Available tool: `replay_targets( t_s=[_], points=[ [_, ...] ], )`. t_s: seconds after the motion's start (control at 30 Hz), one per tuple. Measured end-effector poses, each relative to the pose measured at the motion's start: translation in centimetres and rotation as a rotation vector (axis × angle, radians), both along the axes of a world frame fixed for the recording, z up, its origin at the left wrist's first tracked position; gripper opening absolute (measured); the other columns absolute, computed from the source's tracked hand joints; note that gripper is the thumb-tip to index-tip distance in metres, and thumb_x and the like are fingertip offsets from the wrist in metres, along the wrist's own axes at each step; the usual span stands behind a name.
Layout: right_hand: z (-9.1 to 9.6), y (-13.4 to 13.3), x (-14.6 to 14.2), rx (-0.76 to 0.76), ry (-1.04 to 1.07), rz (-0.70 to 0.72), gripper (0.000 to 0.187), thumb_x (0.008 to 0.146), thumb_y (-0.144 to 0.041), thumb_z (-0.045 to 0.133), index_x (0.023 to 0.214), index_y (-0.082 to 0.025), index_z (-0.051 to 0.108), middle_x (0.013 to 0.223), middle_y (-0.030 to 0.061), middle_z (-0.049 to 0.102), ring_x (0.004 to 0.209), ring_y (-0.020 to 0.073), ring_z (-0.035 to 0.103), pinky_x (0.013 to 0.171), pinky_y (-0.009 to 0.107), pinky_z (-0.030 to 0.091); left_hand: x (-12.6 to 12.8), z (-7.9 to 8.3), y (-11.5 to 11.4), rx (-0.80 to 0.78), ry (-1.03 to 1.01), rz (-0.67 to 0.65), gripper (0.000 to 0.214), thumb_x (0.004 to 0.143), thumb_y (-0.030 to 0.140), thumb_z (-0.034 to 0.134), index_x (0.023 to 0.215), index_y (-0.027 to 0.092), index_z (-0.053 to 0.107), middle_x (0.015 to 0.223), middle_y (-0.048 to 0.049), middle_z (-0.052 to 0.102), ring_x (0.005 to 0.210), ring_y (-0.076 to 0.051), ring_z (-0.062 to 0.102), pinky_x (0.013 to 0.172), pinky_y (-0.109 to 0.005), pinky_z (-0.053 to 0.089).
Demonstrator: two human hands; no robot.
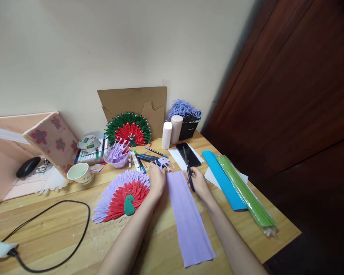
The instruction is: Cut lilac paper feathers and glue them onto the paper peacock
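Note:
A long strip of purple crepe paper lies lengthwise in front of me on the wooden table. At its far left corner, my left hand is closed on the paper's edge, fingertips partly hidden. My right hand grips dark-handled scissors, their blades pointing away from me, beside the strip's far right corner. Purple paper offcuts rest just beyond my left hand. To the left sits a paper peacock with a green body and a red and purple fan tail.
A green and red peacock leans on cardboard at the back. Nearby are a bowl of purple scraps, a paper cup, white bottles and a phone. Blue paper and a green roll lie right; a cable loops left.

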State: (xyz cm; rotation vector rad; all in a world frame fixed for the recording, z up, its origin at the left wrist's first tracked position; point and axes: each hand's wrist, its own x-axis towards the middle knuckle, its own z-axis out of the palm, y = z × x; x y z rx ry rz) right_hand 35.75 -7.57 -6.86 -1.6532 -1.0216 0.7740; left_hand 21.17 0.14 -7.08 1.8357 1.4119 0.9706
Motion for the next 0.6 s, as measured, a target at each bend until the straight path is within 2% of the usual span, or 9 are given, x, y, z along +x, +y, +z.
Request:
replay_targets(
  t_s=[0.1, 0.17, 0.23, 0.33, 0.43, 0.47, 0.53, 0.6],
  points=[
    [0.6, -0.2, -0.2, 0.037, 0.159, 0.003, 0.038, 0.067, -0.054, 0.061, 0.067, -0.021, 0.043, 0.048, -0.0066, 0.046, 0.042, 0.0106, 0.044, 0.042, 0.022, 0.035, -0.5, 0.5, 0.5, -0.005, 0.026, 0.037, 0.025, 0.074, 0.01, 0.051, 0.099, 0.011, 0.05, 0.085, -0.0131, 0.062, 0.083, -0.026, 0.06, 0.073, -0.04, 0.044],
    [0.8, -0.3, -0.4, 0.046, 0.21, 0.008, 0.038, 0.064, -0.053, 0.065, 0.068, -0.021, 0.044, 0.048, -0.0073, 0.045, 0.041, 0.0097, 0.042, 0.04, 0.021, 0.033, -1.8, 1.6, 0.8, 0.018, 0.029, 0.022, 0.017, 0.074, 0.013, 0.054, 0.09, 0.014, 0.055, 0.078, -0.0081, 0.063, 0.074, -0.022, 0.061, 0.07, -0.036, 0.045],
    [0.8, -0.4, -0.7, 0.028, 0.236, 0.008, 0.038, 0.062, -0.052, 0.067, 0.068, -0.022, 0.045, 0.047, -0.0076, 0.045, 0.039, 0.0094, 0.041, 0.039, 0.021, 0.031, -4.2, 3.5, 1.4, 0.075, 0.019, 0.03, 0.013, 0.076, 0.018, 0.054, 0.088, 0.016, 0.058, 0.083, -0.0063, 0.064, 0.073, -0.019, 0.06, 0.071, -0.032, 0.045],
    [0.7, -0.4, -1.2, -0.02, 0.232, 0.0, 0.036, 0.064, -0.052, 0.065, 0.067, -0.022, 0.045, 0.046, -0.0073, 0.045, 0.038, 0.0101, 0.04, 0.038, 0.022, 0.029, -9.1, 6.8, 3.5, 0.259, 0.05, 0.139, 0.017, 0.078, 0.026, 0.053, 0.089, 0.016, 0.061, 0.081, -0.0047, 0.065, 0.07, -0.017, 0.059, 0.068, -0.029, 0.045],
    [0.5, -0.4, -1.3, -0.03, 0.095, -0.011, 0.029, 0.069, -0.048, 0.06, 0.068, -0.022, 0.048, 0.053, -0.0031, 0.052, 0.047, 0.0143, 0.05, 0.043, 0.024, 0.036, -13.6, 9.1, 6.5, 0.278, 0.28, 0.335, 0.016, 0.077, 0.026, 0.053, 0.084, 0.016, 0.062, 0.083, -0.0065, 0.066, 0.073, -0.019, 0.06, 0.068, -0.028, 0.044],
    [0.4, -0.4, -1.2, -0.03, 0.005, -0.012, 0.026, 0.07, -0.046, 0.059, 0.069, -0.022, 0.049, 0.058, -0.0007, 0.056, 0.053, 0.0167, 0.055, 0.048, 0.026, 0.04, -14.7, 9.4, 7.5, 0.255, 0.382, 0.352, 0.014, 0.075, 0.024, 0.054, 0.083, 0.015, 0.062, 0.084, -0.0077, 0.066, 0.076, -0.02, 0.06, 0.069, -0.028, 0.044],
    [0.3, -0.5, -0.7, -0.05, -0.228, -0.025, 0.021, 0.069, -0.04, 0.06, 0.068, -0.021, 0.051, 0.07, 0.0041, 0.062, 0.07, 0.0218, 0.06, 0.06, 0.03, 0.045, -16.1, 9.6, 9.1, 0.157, 0.597, 0.304, 0.011, 0.072, 0.02, 0.056, 0.079, 0.014, 0.061, 0.082, -0.0103, 0.065, 0.08, -0.024, 0.06, 0.07, -0.03, 0.043],
    [0.2, -0.7, -0.3, -0.119, -0.447, -0.042, 0.021, 0.063, -0.035, 0.066, 0.066, -0.022, 0.051, 0.077, 0.008, 0.063, 0.079, 0.0264, 0.061, 0.069, 0.035, 0.046, -16.6, 9.3, 9.8, 0.093, 0.704, 0.235, 0.013, 0.07, 0.019, 0.058, 0.08, 0.013, 0.061, 0.083, -0.0133, 0.064, 0.081, -0.027, 0.06, 0.071, -0.033, 0.044]
  ],
)
